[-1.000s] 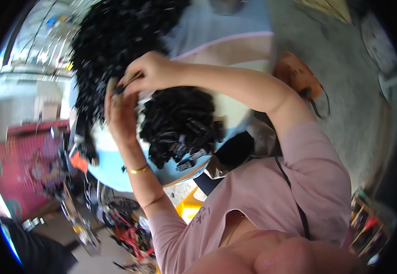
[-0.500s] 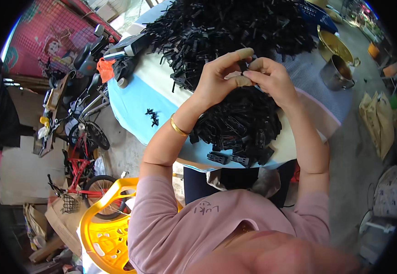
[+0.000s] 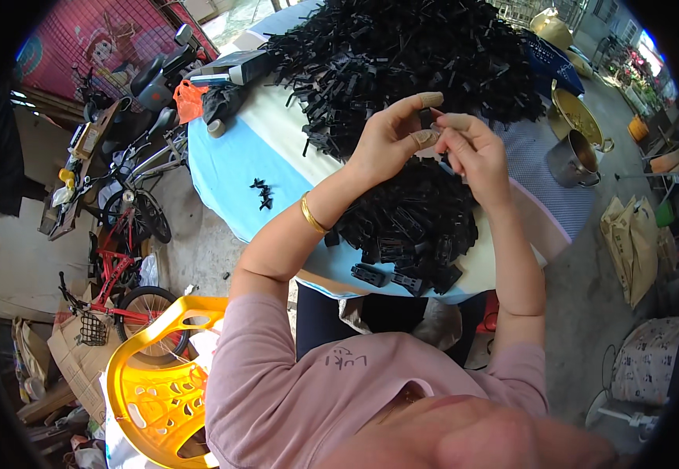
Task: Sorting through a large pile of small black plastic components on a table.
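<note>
Over the table, both hands meet in front of my chest. My left hand (image 3: 390,141) has finger covers on its thumb and forefinger and a gold bangle at the wrist; it pinches a small black plastic piece (image 3: 426,119). My right hand (image 3: 478,156) is closed beside it, thumb and fingertips at the piece's near side; its exact grip is partly hidden. Below the hands lies a heap of black plastic clips (image 3: 410,219), some loose at its near edge. Beyond rises a much larger pile of thin black plastic parts (image 3: 410,55).
Several tiny black pieces (image 3: 262,195) lie on the blue part of the tablecloth (image 3: 222,176). A metal pot (image 3: 570,160) and a brass-coloured pan (image 3: 566,117) stand at the right. Left are a yellow plastic chair (image 3: 140,391) and a red bicycle (image 3: 116,273).
My head view has shifted slightly. The right hand has turned, its fingers curling more, and the black piece shows more between the left thumb and forefinger.
</note>
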`<action>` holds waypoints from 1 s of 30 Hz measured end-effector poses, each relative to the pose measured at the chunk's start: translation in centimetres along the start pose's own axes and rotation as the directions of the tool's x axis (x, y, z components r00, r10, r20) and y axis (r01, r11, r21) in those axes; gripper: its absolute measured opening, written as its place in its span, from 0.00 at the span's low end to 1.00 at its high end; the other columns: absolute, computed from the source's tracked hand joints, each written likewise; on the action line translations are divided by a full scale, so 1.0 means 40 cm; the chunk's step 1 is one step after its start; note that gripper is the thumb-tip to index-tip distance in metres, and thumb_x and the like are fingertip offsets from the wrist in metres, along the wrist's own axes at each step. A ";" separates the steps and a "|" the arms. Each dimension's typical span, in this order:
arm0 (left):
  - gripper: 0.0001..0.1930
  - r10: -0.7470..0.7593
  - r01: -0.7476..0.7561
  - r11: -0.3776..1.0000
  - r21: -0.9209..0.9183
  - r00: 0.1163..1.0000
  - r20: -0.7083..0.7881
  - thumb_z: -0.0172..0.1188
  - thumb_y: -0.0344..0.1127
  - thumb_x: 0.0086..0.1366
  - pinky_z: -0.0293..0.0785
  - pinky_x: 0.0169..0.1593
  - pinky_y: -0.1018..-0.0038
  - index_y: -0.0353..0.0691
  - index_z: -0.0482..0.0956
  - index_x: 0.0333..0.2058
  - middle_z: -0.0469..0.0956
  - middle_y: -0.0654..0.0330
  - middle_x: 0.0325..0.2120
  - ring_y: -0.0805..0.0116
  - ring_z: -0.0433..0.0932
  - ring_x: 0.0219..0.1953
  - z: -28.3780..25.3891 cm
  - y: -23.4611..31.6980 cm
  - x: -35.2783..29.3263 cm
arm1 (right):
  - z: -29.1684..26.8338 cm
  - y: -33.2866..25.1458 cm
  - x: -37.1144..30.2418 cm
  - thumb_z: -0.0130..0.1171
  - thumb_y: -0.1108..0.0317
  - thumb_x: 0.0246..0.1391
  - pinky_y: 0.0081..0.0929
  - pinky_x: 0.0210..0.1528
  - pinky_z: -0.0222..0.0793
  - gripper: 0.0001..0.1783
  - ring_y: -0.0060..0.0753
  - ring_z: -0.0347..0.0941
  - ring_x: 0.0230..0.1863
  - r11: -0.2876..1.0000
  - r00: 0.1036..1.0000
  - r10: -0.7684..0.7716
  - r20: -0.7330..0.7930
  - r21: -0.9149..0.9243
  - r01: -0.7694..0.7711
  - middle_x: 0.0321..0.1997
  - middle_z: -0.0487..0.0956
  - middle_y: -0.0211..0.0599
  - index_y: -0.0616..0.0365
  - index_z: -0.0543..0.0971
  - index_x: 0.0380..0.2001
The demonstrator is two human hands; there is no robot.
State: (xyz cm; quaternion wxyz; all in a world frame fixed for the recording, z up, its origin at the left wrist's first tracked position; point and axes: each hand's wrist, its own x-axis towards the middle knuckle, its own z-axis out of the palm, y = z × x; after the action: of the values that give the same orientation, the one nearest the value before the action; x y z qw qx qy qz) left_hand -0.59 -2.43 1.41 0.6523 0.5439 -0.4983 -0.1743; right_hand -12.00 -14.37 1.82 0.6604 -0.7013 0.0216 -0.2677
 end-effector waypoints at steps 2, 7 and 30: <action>0.24 0.002 -0.002 0.998 0.061 1.000 -0.001 0.56 0.22 0.55 0.70 0.40 0.83 0.36 0.65 0.52 0.74 0.61 0.40 0.82 0.70 0.31 0.005 0.014 -0.006 | 0.001 0.015 0.005 0.49 0.70 0.56 0.07 0.17 0.49 0.09 0.08 0.56 0.16 1.000 1.000 0.019 -0.008 0.007 -0.019 0.22 0.72 0.27 0.61 0.74 0.39; 0.23 0.039 -0.033 0.995 0.092 0.998 -0.058 0.56 0.23 0.55 0.70 0.40 0.82 0.34 0.66 0.51 0.74 0.60 0.40 0.82 0.70 0.32 0.009 0.009 -0.009 | -0.009 0.013 0.004 0.50 0.70 0.56 0.07 0.17 0.48 0.09 0.07 0.56 0.16 0.998 0.999 0.016 -0.028 -0.057 -0.017 0.21 0.71 0.25 0.61 0.76 0.37; 0.25 0.117 -0.053 0.949 0.310 0.975 -0.190 0.59 0.22 0.51 0.73 0.37 0.79 0.36 0.65 0.49 0.77 0.58 0.32 0.73 0.76 0.31 0.026 0.017 -0.014 | -0.025 0.004 0.010 0.52 0.70 0.54 0.06 0.18 0.51 0.08 0.07 0.58 0.17 0.994 0.993 0.113 -0.016 0.012 -0.113 0.22 0.71 0.24 0.62 0.75 0.35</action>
State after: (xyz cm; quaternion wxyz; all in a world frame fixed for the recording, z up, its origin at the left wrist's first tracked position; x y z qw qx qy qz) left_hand -1.93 -2.32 1.68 0.6161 0.6304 -0.4721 -0.0101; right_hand -12.00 -15.45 1.80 0.6782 -0.6930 0.0651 -0.2357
